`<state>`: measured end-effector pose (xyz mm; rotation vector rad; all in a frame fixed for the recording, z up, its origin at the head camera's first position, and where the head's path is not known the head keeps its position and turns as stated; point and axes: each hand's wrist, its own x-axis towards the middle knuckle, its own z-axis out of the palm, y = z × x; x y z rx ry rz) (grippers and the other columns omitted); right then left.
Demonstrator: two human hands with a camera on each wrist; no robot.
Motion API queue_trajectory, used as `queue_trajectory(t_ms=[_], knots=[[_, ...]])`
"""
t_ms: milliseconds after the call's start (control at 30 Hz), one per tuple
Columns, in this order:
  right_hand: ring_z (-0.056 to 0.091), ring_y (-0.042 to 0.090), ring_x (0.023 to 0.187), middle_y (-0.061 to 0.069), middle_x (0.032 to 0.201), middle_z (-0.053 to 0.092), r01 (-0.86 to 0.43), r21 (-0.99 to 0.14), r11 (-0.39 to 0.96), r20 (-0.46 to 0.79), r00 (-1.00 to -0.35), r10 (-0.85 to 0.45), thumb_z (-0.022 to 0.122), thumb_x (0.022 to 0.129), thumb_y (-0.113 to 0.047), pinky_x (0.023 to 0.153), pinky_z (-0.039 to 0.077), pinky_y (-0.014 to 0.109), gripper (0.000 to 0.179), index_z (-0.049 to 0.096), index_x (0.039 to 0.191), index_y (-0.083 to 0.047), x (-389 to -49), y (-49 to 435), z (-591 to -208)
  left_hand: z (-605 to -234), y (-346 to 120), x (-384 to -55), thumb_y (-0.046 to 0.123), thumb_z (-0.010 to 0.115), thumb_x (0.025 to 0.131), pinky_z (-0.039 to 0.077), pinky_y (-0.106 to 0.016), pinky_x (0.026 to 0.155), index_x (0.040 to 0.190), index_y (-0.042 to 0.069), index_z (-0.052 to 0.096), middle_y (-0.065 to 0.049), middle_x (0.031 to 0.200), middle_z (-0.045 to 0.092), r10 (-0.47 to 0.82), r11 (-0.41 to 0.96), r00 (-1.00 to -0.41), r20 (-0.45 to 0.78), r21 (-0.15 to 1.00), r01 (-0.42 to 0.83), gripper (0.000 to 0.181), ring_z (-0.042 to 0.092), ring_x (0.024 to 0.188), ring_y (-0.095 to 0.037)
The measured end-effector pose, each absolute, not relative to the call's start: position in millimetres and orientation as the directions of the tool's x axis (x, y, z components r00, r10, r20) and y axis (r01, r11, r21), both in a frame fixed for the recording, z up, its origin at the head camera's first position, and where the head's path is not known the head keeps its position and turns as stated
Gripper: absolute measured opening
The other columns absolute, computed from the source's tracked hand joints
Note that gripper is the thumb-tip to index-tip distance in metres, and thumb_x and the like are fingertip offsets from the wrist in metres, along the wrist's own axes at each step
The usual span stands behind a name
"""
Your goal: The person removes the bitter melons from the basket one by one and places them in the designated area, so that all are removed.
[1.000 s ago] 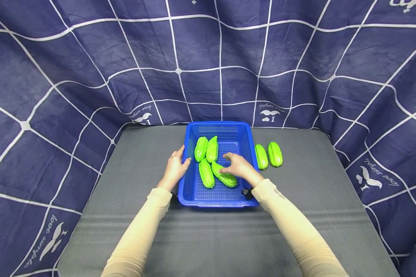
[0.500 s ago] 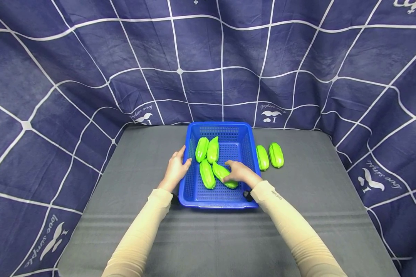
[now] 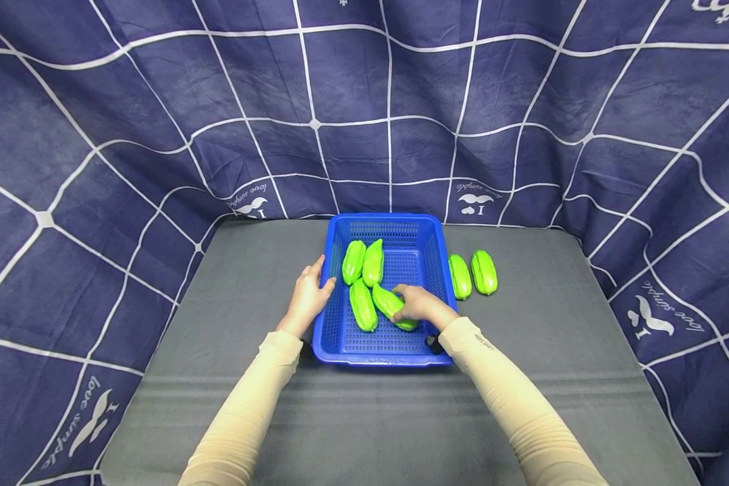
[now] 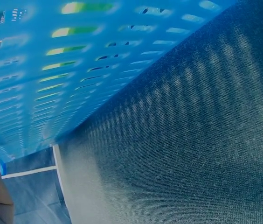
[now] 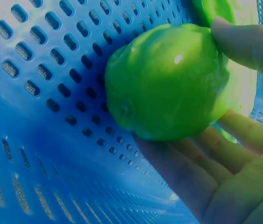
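My right hand [image 3: 425, 304] is inside the blue plastic basket [image 3: 383, 360], gripping a glossy green, ridged, long vegetable [image 3: 387, 301] at the front right. In the right wrist view the thumb lies on one side of this vegetable [image 5: 164, 84] and the fingers curl round the other. Its rounded, lobed end faces the camera. My left hand [image 3: 306, 293] holds the basket's left rim, thumb over the edge and fingers along the outside wall. Three similar green vegetables [image 3: 363, 305] lie in the basket's left half.
Two more green vegetables [image 3: 484, 272] lie on the grey table [image 3: 541, 324] to the right of the basket. A dark blue cloth [image 3: 364, 88] with white lines hangs behind and at both sides. A small black wrist device [image 3: 434, 343] sits under the right wrist.
My right hand has moved down onto the front-right vegetable, and its fingers have closed round it. The left hand stays at the basket's left rim.
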<state>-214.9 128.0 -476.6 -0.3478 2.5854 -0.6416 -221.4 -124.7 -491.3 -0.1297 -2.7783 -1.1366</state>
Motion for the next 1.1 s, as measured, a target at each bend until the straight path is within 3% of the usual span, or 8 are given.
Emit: queue_trajectory(t_ms=[367, 900, 1100], knots=[[0.062, 0.033, 0.11, 0.021, 0.122, 0.065, -0.12, -0.518, 0.847, -0.297, -0.903, -0.31, 0.081, 0.076, -0.016, 0.097, 0.049, 0.047, 0.07, 0.052, 0.137, 0.001, -213.6, 129.9, -469.1, -490.8, -124.7, -220.5, 0.015, 0.065, 0.091, 0.048, -0.049, 0.084, 0.147, -0.001, 0.042, -0.02, 0.101, 0.058, 0.019, 0.704, -0.988, 0.151, 0.7, 0.12, 0.062, 0.056, 0.086, -0.032], [0.056, 0.038, 0.124, 0.023, 0.133, 0.06, -0.102, -0.654, 0.75, -0.182, -0.941, -0.286, 0.077, 0.081, -0.016, 0.103, 0.045, 0.049, 0.072, 0.046, 0.143, -0.001, -214.4, 136.3, -444.0, -491.6, -126.9, -220.6, 0.015, 0.065, 0.091, 0.048, -0.05, 0.084, 0.145, -0.002, 0.044, -0.021, 0.099, 0.058, 0.026, 0.706, -0.983, 0.182, 0.693, 0.147, 0.061, 0.055, 0.084, -0.034], [0.059, 0.04, 0.12, 0.025, 0.135, 0.057, -0.066, -0.718, 0.693, -0.156, -0.955, -0.252, 0.076, 0.082, -0.017, 0.099, 0.048, 0.049, 0.073, 0.044, 0.145, -0.002, -211.5, 143.1, -427.1, -492.5, -126.0, -221.2, 0.015, 0.066, 0.09, 0.048, -0.049, 0.083, 0.146, -0.002, 0.044, -0.02, 0.099, 0.058, 0.026, 0.703, -0.983, 0.179, 0.696, 0.145, 0.062, 0.056, 0.084, -0.033]])
